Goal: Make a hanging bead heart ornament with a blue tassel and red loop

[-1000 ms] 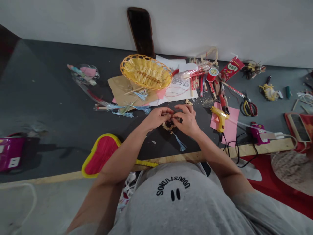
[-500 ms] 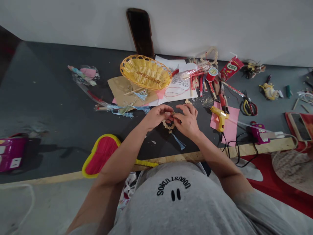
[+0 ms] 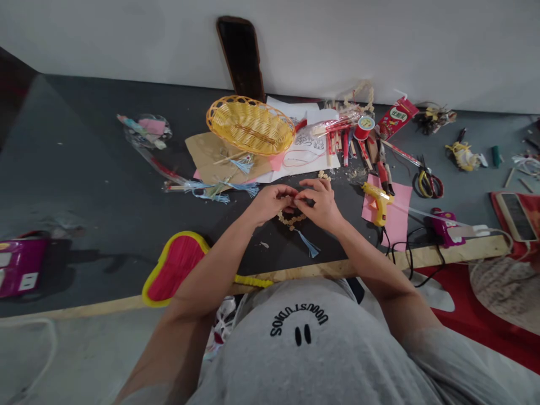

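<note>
While pinching the upper part of a beaded loop [image 3: 291,225] between the fingertips of the left hand [image 3: 270,203] and the right hand [image 3: 324,209], looking down on a dark grey table [image 3: 97,208], with the hands as dial centre and twelve toward a plain pale wall [image 3: 358,45]. Curling both sets of fingers inward, tips almost meeting; cannot see the exact grip behind the knuckles. Showing the loop just below the fingertips at six, with a blue tassel [image 3: 307,244] trailing toward five.

Along six, edged with a strip of bare wood [image 3: 307,271]. At eleven, crowded with a yellow basket [image 3: 252,132] tilted over brown paper [image 3: 202,149], and beyond, a dark phone [image 3: 240,53] propped against the wall. At ten, dotted with a clear plastic bag [image 3: 149,126]; toward nine, with more blue tassels [image 3: 215,194], and far out, a purple box [image 3: 21,267]. At eight, overlapped by a red board with yellow trim [image 3: 179,264], partly behind the left forearm.

Between one and two, littered with a spool of red thread [image 3: 363,130] and a red drink carton [image 3: 396,118]. At three, set with a yellow glue gun [image 3: 379,202] on pink paper [image 3: 399,216], then scissors [image 3: 428,184]. Below seven, giving way to pale floor [image 3: 84,349].
</note>
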Action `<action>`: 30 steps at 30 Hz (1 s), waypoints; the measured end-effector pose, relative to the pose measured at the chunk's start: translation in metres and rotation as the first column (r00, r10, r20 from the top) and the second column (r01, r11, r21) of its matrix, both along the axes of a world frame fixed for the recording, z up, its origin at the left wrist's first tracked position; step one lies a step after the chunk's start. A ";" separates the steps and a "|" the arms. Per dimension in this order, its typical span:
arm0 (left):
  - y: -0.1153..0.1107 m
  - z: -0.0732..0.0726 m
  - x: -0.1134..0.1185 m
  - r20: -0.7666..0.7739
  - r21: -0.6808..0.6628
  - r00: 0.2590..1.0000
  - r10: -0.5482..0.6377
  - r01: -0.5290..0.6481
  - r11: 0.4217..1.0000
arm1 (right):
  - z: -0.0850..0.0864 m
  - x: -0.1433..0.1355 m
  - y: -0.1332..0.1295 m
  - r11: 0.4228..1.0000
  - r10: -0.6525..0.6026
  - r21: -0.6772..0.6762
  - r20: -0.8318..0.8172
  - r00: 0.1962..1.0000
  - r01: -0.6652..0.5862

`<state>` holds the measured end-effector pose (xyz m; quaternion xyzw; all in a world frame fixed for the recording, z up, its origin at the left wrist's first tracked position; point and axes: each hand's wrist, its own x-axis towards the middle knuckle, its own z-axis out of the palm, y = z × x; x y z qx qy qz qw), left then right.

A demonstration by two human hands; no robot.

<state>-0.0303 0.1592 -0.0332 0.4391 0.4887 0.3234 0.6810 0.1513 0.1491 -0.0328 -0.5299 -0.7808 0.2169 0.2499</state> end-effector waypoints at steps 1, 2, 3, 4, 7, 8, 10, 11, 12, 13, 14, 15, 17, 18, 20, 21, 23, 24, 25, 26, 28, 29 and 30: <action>0.000 0.000 0.000 -0.009 0.001 1.000 -0.004 0.004 1.000 | 0.000 0.000 0.002 1.000 0.004 -0.014 -0.003 1.000 -0.004; 0.000 0.000 0.000 -0.014 0.002 1.000 -0.004 0.004 1.000 | 0.000 0.000 0.004 1.000 0.010 -0.027 -0.005 1.000 -0.010; 0.000 0.000 0.000 -0.015 0.002 1.000 -0.001 0.001 1.000 | 0.000 0.000 0.007 0.999 0.018 -0.039 -0.009 1.000 -0.018; -0.001 0.000 0.000 -0.009 0.001 1.000 0.001 -0.001 1.000 | 0.000 0.001 0.010 0.998 0.027 -0.048 -0.018 0.999 -0.027; -0.001 0.001 -0.002 0.023 -0.012 1.000 -0.004 0.004 1.000 | 0.000 0.005 0.018 0.996 0.068 -0.046 -0.090 0.994 -0.072; -0.001 0.001 -0.002 0.031 -0.018 1.000 -0.005 0.006 1.000 | 0.001 0.007 0.020 0.995 0.089 -0.041 -0.120 0.989 -0.094; 0.000 0.001 -0.003 0.035 -0.029 0.999 0.000 0.001 1.000 | 0.003 0.011 0.022 0.991 0.125 -0.036 -0.165 0.978 -0.132; 0.000 0.001 -0.003 0.035 -0.033 0.999 0.004 -0.003 0.999 | 0.004 0.013 0.022 0.988 0.139 -0.037 -0.172 0.975 -0.147; 0.000 0.000 -0.004 0.034 -0.036 0.999 0.011 -0.010 0.999 | 0.005 0.014 0.021 0.987 0.147 -0.037 -0.169 0.975 -0.155; 0.001 0.000 -0.004 0.034 -0.037 0.999 0.018 -0.017 0.999 | 0.006 0.014 0.019 0.987 0.147 -0.034 -0.155 0.977 -0.154; 0.001 0.000 -0.004 0.035 -0.037 0.999 0.027 -0.026 0.999 | 0.006 0.014 0.017 0.989 0.139 -0.029 -0.132 0.981 -0.144; 0.001 0.000 -0.003 0.037 -0.037 0.999 0.036 -0.035 0.999 | 0.006 0.013 0.015 0.992 0.125 -0.022 -0.103 0.987 -0.128; 0.001 0.000 -0.002 0.043 -0.041 0.998 0.052 -0.051 0.998 | 0.004 0.009 0.010 0.997 0.079 -0.006 -0.033 0.996 -0.079; 0.000 0.000 -0.001 0.046 -0.046 0.997 0.058 -0.056 0.997 | 0.003 0.007 0.008 0.999 0.051 0.005 0.000 0.999 -0.051; -0.001 0.001 0.000 0.046 -0.056 0.997 0.065 -0.062 0.996 | 0.002 0.002 0.004 0.999 0.010 0.030 0.048 0.999 -0.012; -0.001 0.002 0.000 0.045 -0.061 0.997 0.064 -0.062 0.996 | 0.001 0.001 0.003 0.999 -0.004 0.046 0.061 0.998 0.001; -0.002 0.002 0.001 0.044 -0.063 0.997 0.062 -0.060 0.996 | 0.002 -0.001 0.000 0.996 -0.023 0.088 0.070 0.997 0.017; -0.002 0.002 0.000 0.045 -0.061 0.997 0.065 -0.063 0.996 | 0.003 -0.001 -0.001 0.994 -0.029 0.109 0.071 0.997 0.021; -0.002 0.002 0.000 0.046 -0.057 0.996 0.072 -0.070 0.996 | 0.004 -0.001 -0.003 0.992 -0.031 0.127 0.072 0.997 0.022; -0.002 0.002 0.000 0.050 -0.053 0.995 0.081 -0.079 0.995 | 0.006 -0.001 -0.005 0.990 -0.030 0.141 0.073 0.997 0.019; -0.001 0.002 0.000 0.060 -0.048 0.993 0.102 -0.099 0.994 | 0.008 -0.001 -0.008 0.988 -0.021 0.153 0.083 0.996 0.008; -0.001 0.001 0.000 0.066 -0.047 0.992 0.111 -0.108 0.993 | 0.008 -0.002 -0.010 0.989 -0.014 0.151 0.091 0.996 0.001; -0.001 0.001 0.001 0.069 -0.048 0.991 0.117 -0.114 0.992 | 0.008 -0.003 -0.011 0.989 -0.010 0.145 0.096 0.995 -0.004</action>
